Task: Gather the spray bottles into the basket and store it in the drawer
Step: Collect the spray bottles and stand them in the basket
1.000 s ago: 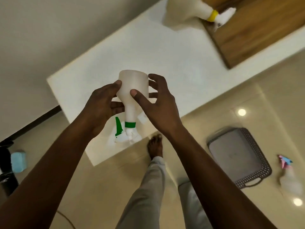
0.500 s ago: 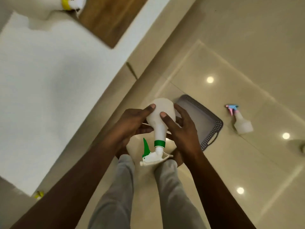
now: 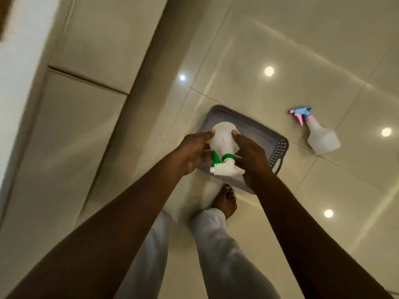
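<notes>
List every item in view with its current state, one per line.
Green-trigger spray bottle: held off the floor, above the basket, nozzle end toward the person.
Left hand: gripping the bottle.
Right hand: gripping the bottle.
Basket: on the floor, looks empty.
Pink-and-blue spray bottle: lying on the floor beside the basket.

The spray bottle point(image 3: 222, 140) gripped between both hands is white with a green collar and green trigger. Under the grip, the basket point(image 3: 278, 147) is grey, its rim dotted with small holes. Right of the grip, a translucent white bottle point(image 3: 321, 137) carries a pink-and-blue spray head. The floor tiles point(image 3: 302, 50) are glossy cream.
</notes>
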A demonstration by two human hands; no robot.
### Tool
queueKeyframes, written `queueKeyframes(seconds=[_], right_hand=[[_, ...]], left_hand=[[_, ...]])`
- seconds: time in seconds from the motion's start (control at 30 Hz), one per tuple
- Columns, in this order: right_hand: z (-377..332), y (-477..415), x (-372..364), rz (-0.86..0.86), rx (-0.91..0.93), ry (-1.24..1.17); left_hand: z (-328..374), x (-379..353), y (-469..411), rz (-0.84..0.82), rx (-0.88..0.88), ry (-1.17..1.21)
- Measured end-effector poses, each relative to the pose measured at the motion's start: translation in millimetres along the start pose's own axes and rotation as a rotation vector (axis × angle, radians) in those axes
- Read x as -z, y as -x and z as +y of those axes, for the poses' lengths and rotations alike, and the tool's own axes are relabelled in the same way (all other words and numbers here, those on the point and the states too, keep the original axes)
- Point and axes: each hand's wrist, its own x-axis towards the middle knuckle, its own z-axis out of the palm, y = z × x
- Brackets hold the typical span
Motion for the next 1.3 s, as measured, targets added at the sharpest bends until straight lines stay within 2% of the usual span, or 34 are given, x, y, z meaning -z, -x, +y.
queueKeyframes(seconds=[0.13, 0.27, 0.53, 0.8, 0.97, 1.17, 1.3], right_hand=[[5.4, -87.1, -9.4, -0.050, -0.153, -0.087], [3.4, -132.8, -19.9, -0.091, -0.217, -0.122], [0.8, -158.3, -15.3, -0.114, -0.219, -0.089], [-0.2, -174.1, -16.9, -0.134, -0.167, 0.097], [9.2, -140.3, -1.3, -0.046, -0.225, 0.119], [27.0, -36.1, 12.6, 0.043, -0.287, 0.162], [10.1, 56.0, -10.2, -0.053, -0.183, 0.317]], left_hand=[[-4.2, -1.4, -72.4, 0.038, 0.012, 0.041], [-7.4, -4.7, -113.8, 0.093, 0.014, 0.090], [-15.0, -23.6, -143.3, 0.100, -0.018, 0.112], [-13.0, -18.1, -146.0, 0.087, -0.073, 0.074], [-17.8, -10.5, -110.6, 0.178, -0.041, 0.004], [-28.5, 19.8, 3.9, 0.178, -0.066, -0.013], [-8.5, 49.5, 90.6, 0.231, -0.155, -0.045]])
